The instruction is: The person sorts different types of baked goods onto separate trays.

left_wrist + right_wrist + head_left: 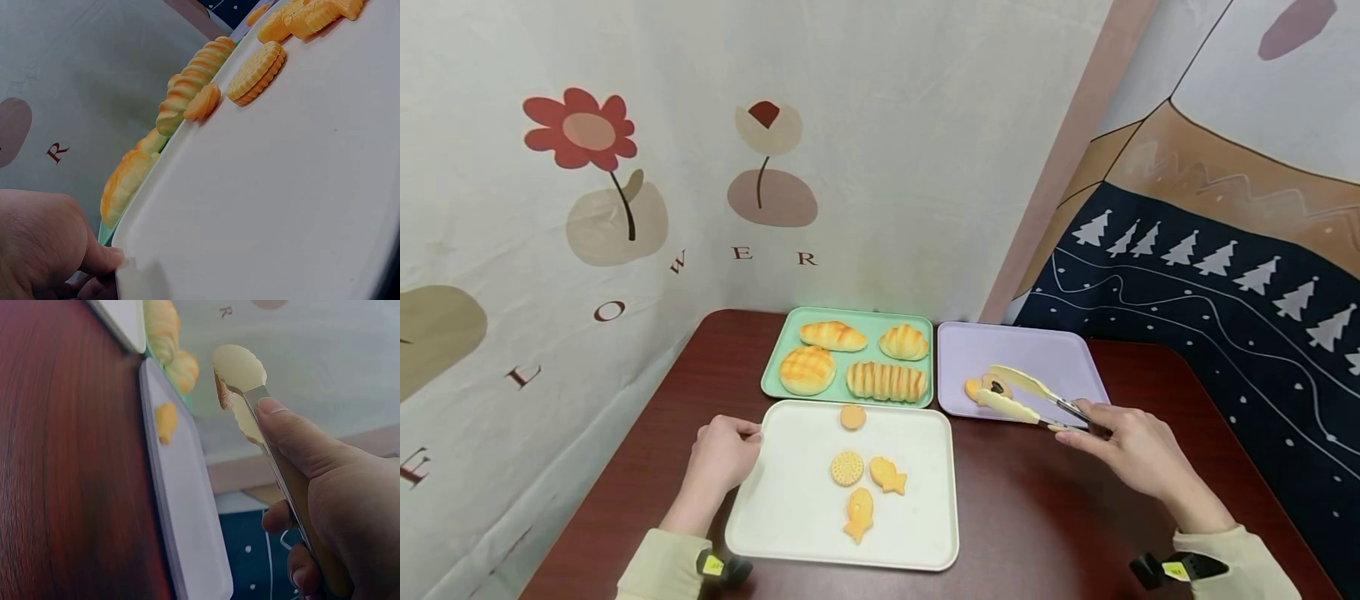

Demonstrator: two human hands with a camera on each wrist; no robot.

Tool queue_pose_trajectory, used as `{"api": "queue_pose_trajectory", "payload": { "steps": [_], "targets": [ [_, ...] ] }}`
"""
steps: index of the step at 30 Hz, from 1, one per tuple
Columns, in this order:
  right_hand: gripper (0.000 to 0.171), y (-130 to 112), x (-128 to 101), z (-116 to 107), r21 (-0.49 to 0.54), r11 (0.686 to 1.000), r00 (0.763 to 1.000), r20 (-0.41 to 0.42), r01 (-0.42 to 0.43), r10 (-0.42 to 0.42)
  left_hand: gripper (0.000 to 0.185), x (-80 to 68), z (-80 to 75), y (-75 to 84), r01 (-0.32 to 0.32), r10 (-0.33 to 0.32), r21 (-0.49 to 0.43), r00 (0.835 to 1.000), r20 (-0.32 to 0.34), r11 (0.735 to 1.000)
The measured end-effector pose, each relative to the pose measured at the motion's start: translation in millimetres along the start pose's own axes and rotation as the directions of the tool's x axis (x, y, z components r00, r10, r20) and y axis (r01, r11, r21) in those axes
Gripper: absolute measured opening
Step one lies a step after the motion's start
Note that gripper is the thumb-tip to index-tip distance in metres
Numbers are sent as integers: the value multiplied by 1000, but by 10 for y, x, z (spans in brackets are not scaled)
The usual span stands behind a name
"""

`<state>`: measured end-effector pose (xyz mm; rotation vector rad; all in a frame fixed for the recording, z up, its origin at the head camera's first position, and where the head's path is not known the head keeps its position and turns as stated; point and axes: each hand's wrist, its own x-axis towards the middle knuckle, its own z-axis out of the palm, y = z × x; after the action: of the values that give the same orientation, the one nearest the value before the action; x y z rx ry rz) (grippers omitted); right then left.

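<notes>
My left hand pinches the white tray at its upper left side, thumb on the rim in the left wrist view. On that tray lie a small round cookie, a scalloped round biscuit and two fish-shaped cookies, one right of the biscuit, the other below. My right hand grips metal tongs with cream tips. Between the tips is a brown cookie, mostly hidden by them, raised over the purple tray. A yellow-orange cookie lies on the purple tray.
Behind the white tray, a green tray carries several breads, among them a round bun and a croissant. The purple tray stands to its right. A printed curtain hangs behind the dark red table.
</notes>
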<state>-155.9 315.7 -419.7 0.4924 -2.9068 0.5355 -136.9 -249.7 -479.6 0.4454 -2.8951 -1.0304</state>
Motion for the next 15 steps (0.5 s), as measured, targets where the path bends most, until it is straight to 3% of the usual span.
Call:
{"api": "queue_pose_trajectory", "payload": {
  "steps": [15],
  "targets": [
    [82, 371, -19, 109, 10, 994, 994, 43, -105, 104, 24, -20, 0, 8, -1, 1, 1, 1000, -5, 1000]
  ]
}}
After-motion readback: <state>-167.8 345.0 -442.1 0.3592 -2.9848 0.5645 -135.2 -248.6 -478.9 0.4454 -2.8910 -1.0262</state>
